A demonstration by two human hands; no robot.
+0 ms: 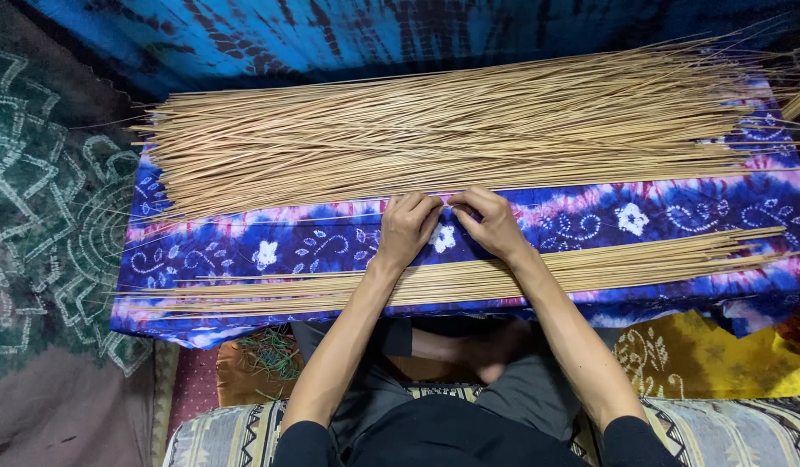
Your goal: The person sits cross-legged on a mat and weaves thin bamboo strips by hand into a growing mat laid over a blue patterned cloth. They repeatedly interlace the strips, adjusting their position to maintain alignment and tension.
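- Reaching forward from the bottom of the view, both forearms are being held bare below dark sleeves, converging toward the middle of the low surface.
- The left hand (407, 227) is being held with fingers curled inward, knuckles up, its fingertips pressed together against those of the other hand.
- The right hand (491, 223) is being held the same way, fingers bent and closed, thumb tucked toward the left hand.
- Something thin is apparently being pinched between the two sets of fingertips; what it is cannot be told, since the fingers are hiding it.
- The large heap of thin tan sticks (452, 130) is being kept just beyond the fingertips, lying lengthwise across the surface, its near edge almost touching the knuckles.
- A smaller row of sticks (642, 259) is being crossed by both wrists, lying nearer the body.
- Both piles are being borne by a blue-and-purple tie-dyed cloth (244, 246) with white flower patterns.
- A dark green patterned fabric (45, 216) is lying to the left, a yellow cloth (711, 350) at lower right, and a tuft of green strands (270, 353) under the cloth's near edge.
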